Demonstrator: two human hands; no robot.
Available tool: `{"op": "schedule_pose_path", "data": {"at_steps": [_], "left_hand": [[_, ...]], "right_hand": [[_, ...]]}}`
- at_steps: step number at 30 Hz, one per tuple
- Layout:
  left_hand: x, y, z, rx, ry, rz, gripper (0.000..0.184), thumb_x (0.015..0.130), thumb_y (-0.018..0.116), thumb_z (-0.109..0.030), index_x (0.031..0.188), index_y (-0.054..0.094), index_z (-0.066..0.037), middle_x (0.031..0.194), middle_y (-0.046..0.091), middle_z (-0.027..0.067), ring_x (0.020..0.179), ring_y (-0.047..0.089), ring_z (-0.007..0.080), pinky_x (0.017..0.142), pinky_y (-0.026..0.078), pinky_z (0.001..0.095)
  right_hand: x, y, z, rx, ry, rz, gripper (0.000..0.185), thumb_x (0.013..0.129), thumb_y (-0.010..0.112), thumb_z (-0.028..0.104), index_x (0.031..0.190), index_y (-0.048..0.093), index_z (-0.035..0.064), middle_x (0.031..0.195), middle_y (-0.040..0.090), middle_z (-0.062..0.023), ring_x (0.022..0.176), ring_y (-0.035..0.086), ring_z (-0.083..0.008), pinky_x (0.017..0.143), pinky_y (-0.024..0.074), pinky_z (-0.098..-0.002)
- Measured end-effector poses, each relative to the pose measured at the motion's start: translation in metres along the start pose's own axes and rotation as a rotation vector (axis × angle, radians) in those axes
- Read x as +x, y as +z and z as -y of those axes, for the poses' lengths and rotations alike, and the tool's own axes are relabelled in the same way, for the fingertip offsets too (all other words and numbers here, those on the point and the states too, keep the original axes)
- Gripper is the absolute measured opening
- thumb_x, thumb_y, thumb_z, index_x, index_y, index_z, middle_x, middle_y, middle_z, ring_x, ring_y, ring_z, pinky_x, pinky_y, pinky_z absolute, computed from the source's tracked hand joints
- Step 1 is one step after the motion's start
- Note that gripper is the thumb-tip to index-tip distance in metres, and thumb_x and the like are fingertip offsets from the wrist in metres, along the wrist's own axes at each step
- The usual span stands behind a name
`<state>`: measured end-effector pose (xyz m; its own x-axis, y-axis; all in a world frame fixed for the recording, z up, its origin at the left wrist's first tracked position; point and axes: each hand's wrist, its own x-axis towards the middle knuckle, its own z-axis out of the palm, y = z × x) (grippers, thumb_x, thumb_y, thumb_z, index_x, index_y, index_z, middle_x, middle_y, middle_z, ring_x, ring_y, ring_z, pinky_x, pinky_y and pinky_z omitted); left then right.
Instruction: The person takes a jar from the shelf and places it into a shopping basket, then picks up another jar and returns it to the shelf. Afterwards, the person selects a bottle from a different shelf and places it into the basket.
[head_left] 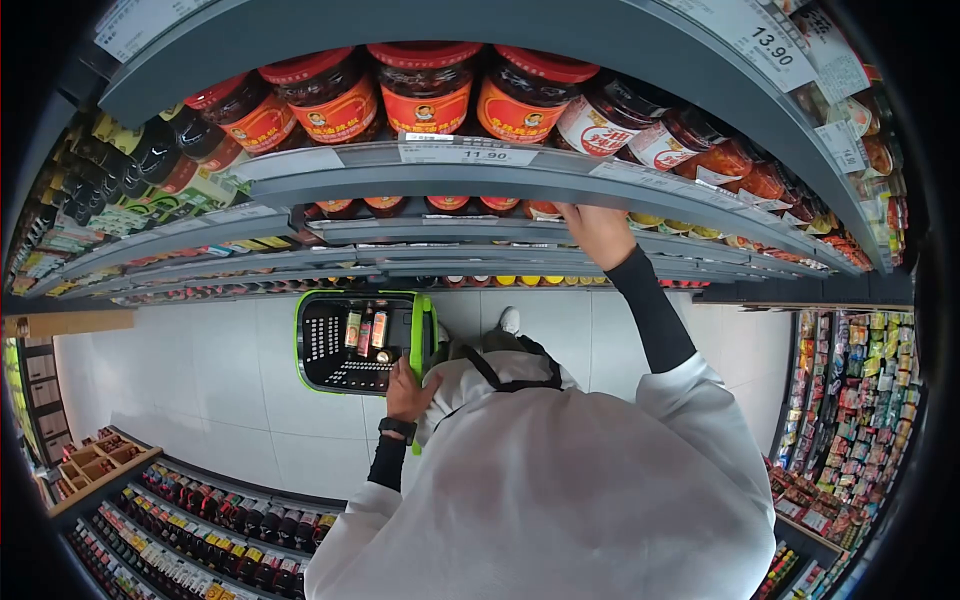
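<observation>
My left hand [405, 392], below a dark wrist watch [397, 428], is closed at the near edge of a black shopping basket [325, 375], around its green handle [424, 335]. Several small packaged items [365, 330] lie inside the basket. On the other side, my right hand [598, 236] reaches into a lower shelf, beside a jar [543, 210] with an orange label. The shelf edge above covers part of its fingers, so I cannot tell whether they grip anything.
Red-lidded chili jars [427, 95] line the upper shelf, above a price tag [470, 155]. Dark bottles [150, 155] stand to the left. Behind me are more stocked shelves [220, 510], and packets hang on a rack [860, 390] at the right. Pale floor tiles [220, 370] surround the basket.
</observation>
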<state>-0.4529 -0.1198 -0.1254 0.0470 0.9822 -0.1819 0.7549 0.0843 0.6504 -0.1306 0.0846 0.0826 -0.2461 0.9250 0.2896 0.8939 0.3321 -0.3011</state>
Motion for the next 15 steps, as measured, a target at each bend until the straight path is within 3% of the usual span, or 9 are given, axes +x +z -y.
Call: {"op": "schedule_pose_path", "data": {"at_steps": [1, 4, 5, 9, 12, 13, 15], "left_hand": [[0.0, 0.003, 0.007, -0.24, -0.194, 0.14, 0.06, 0.079, 0.07, -0.039, 0.117, 0.047, 0.001, 0.094, 0.062, 0.0243, 0.091, 0.06, 0.0427, 0.078, 0.047, 0.049], [0.002, 0.013, 0.014, -0.141, -0.19, 0.066, 0.049, 0.083, 0.066, -0.038, 0.11, 0.053, 0.001, 0.083, 0.064, 0.0245, 0.08, 0.063, 0.0428, 0.068, 0.049, 0.0489], [0.004, 0.022, 0.022, -0.222, -0.099, -0.038, 0.042, 0.086, 0.064, -0.038, 0.102, 0.056, 0.001, 0.071, 0.063, 0.0229, 0.07, 0.064, 0.0421, 0.061, 0.049, 0.0477], [0.009, 0.015, 0.009, -0.351, -0.227, 0.009, 0.045, 0.087, 0.062, -0.043, 0.093, 0.06, 0.001, 0.07, 0.063, 0.0229, 0.073, 0.065, 0.041, 0.063, 0.049, 0.0459], [0.006, 0.015, 0.002, -0.22, -0.213, -0.051, 0.048, 0.088, 0.059, -0.047, 0.09, 0.061, 0.001, 0.07, 0.064, 0.0221, 0.073, 0.065, 0.041, 0.063, 0.049, 0.0456], [0.005, 0.012, 0.0, -0.207, -0.271, 0.011, 0.048, 0.091, 0.055, -0.047, 0.097, 0.062, 0.0, 0.08, 0.066, 0.0217, 0.079, 0.066, 0.0387, 0.068, 0.049, 0.0442], [0.002, 0.012, -0.011, -0.235, -0.251, -0.105, 0.049, 0.091, 0.055, -0.048, 0.092, 0.062, 0.0, 0.074, 0.065, 0.0226, 0.075, 0.065, 0.0401, 0.065, 0.049, 0.0456]], "right_hand": [[0.0, -0.001, 0.001, 0.013, 0.008, 0.002, 0.024, 0.09, 0.06, 0.019, 0.102, 0.062, -0.0024, 0.096, 0.061, -0.0217, 0.089, 0.057, -0.0391, 0.078, 0.045, -0.0446], [0.001, -0.004, 0.008, 0.038, 0.042, 0.031, 0.025, 0.091, 0.059, 0.018, 0.103, 0.06, -0.0036, 0.097, 0.061, -0.0227, 0.091, 0.056, -0.0405, 0.08, 0.0445, -0.0446], [0.0, -0.008, 0.014, 0.035, 0.066, 0.058, 0.025, 0.091, 0.059, 0.018, 0.104, 0.059, -0.0041, 0.098, 0.06, -0.023, 0.092, 0.056, -0.0412, 0.081, 0.0445, -0.0446], [-0.021, -0.013, 0.024, 0.008, 0.044, -0.062, 0.023, 0.091, 0.058, 0.012, 0.107, 0.057, -0.0052, 0.105, 0.059, -0.0243, 0.098, 0.055, -0.0434, 0.085, 0.0447, -0.0416], [-0.045, -0.021, 0.034, 0.077, -0.018, -0.316, 0.019, 0.089, 0.057, 0.003, 0.106, 0.057, -0.0053, 0.105, 0.062, -0.0215, 0.099, 0.058, -0.0414, 0.085, 0.047, -0.0409], [-0.056, -0.022, 0.035, 0.126, -0.009, -0.329, 0.019, 0.089, 0.056, 0.002, 0.107, 0.057, -0.0047, 0.107, 0.062, -0.0206, 0.102, 0.059, -0.0398, 0.086, 0.0468, -0.04], [-0.086, -0.018, 0.034, 0.231, 0.008, -0.348, 0.021, 0.088, 0.056, 0.0, 0.108, 0.058, -0.0034, 0.111, 0.062, -0.0186, 0.106, 0.059, -0.0367, 0.089, 0.0465, -0.038]]}}
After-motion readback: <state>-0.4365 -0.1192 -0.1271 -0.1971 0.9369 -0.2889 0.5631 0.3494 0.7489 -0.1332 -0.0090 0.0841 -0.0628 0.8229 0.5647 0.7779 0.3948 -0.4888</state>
